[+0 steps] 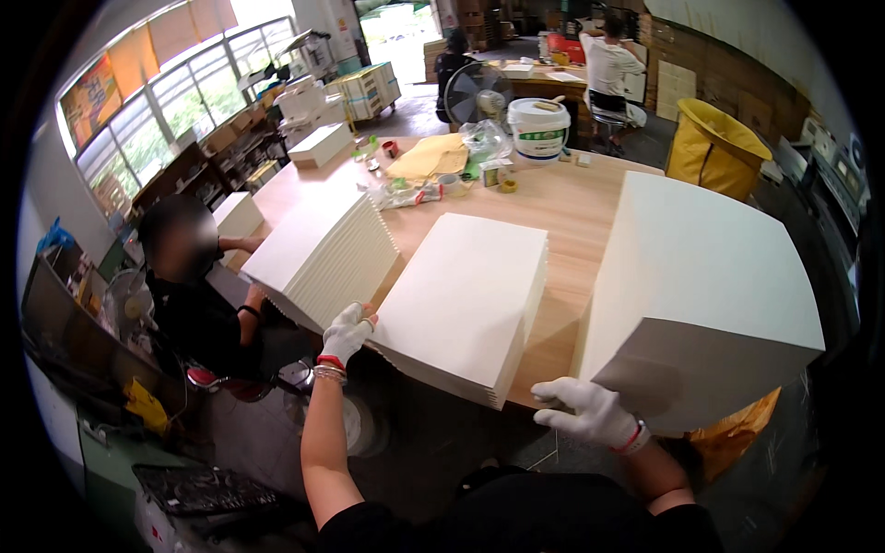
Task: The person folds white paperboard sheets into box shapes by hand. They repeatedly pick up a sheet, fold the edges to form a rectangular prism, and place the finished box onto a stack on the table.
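A middle stack of white boards or thick sheets (466, 286) lies at the table's near edge. My left hand (346, 334), in a white glove, is at that stack's left near corner; its fingers are spread slightly and seem to touch the side. My right hand (590, 412), also gloved in white, is held with fingers outstretched and nothing in it. It hovers between the middle stack's near right corner and a taller white stack (719, 258) on the right. Left of my left hand stands another white stack (318, 253), its layered edges showing.
On the wooden table (585, 198) stand a white bucket (538, 129), brown paper (429, 157) and tape rolls (452, 184). A co-worker (198, 286) sits at the left side. Beyond are a fan (477, 92), a yellow bin (714, 152) and another seated person (608, 74).
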Available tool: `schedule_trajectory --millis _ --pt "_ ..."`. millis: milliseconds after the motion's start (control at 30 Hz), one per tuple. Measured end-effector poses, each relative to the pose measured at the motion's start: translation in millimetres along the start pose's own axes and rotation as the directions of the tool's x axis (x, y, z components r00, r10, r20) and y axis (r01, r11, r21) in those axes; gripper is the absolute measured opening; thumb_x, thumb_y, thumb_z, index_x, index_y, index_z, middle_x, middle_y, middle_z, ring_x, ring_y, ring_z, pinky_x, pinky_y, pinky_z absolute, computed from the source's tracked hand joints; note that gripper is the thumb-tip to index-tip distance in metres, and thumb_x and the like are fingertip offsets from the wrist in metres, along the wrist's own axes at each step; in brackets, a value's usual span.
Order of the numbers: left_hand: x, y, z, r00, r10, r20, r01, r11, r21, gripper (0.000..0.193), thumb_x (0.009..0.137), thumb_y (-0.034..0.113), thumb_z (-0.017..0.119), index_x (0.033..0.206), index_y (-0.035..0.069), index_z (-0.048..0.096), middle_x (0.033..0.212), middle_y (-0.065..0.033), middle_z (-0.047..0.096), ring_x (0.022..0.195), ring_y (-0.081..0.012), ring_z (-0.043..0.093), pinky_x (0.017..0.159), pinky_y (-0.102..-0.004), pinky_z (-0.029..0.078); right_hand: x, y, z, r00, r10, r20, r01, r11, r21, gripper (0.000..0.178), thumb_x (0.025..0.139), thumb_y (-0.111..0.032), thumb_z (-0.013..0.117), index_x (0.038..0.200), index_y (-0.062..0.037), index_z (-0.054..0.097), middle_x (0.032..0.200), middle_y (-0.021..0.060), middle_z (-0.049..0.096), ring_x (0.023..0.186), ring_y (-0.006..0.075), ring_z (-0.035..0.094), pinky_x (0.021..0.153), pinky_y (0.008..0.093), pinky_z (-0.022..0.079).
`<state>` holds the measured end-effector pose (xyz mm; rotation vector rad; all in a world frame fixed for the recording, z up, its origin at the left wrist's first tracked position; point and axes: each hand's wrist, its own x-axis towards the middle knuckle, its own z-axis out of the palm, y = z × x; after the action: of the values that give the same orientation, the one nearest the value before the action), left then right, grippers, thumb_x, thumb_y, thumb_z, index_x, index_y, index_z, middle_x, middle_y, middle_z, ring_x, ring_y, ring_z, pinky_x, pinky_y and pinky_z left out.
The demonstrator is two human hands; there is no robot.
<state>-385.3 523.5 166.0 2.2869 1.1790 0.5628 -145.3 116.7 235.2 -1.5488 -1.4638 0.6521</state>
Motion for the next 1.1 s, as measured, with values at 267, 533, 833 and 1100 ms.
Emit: schedule_trajectory --millis 267,533,833,1100 --pt "-11 152 71 0.841 0.539 0.035 -0.539 0.834 0.117 0.063 0.089 0.039 0.067 0.137 0.0 0.05 0.141 -0.0211 0.05 0.128 -0.0365 0.05 0.103 -0.0496 0.042 -77 -46 -75 0.898 -0.219 -0.381 0.16 0.97 -0.18 0.031 0.083 -0.013 0.078 0.109 -0.0003 0.066 0.092 0.0134 0.069 0.08 0.024 0.068 0.071 0.0327 0.054" --pt "-67 161 121 0.753 0.501 0.427 -0.658 0.603 0.451 0.082 0.084 0.054 0.062 0.147 0.005 0.041 0.156 -0.0206 0.034 0.142 -0.0445 0.031 0.112 -0.0656 0.019 -135 -33 -103 0.672 -0.353 -0.65 0.171 0.929 -0.328 0.018 0.082 -0.004 0.071 0.098 0.0011 0.066 0.082 0.0143 0.068 0.069 0.0226 0.066 0.062 0.0311 0.053" --pt "-81 278 16 0.707 0.422 0.568 -0.502 0.864 -0.018 0.06 0.092 0.045 0.064 0.138 0.009 0.051 0.123 -0.0182 0.062 0.114 -0.0341 0.06 0.099 -0.0426 0.045 -219 4 -231 0.186 -0.671 -0.718 -0.345 0.64 -0.687 0.031 0.103 -0.013 0.049 0.129 0.0038 0.055 0.125 0.0196 0.059 0.116 0.0291 0.059 0.092 0.037 0.054" --pt "-110 460 -13 -0.047 0.997 0.063 -0.96 -0.028 -0.278 0.046 0.077 0.013 0.079 0.119 0.01 0.062 0.118 -0.0077 0.067 0.106 -0.0284 0.066 0.088 -0.039 0.055 -237 8 -247 0.477 -0.558 -0.679 -0.706 0.217 -0.674 0.025 0.093 -0.012 0.064 0.117 -0.0061 0.068 0.114 0.014 0.062 0.095 0.0279 0.066 0.077 0.0373 0.057"
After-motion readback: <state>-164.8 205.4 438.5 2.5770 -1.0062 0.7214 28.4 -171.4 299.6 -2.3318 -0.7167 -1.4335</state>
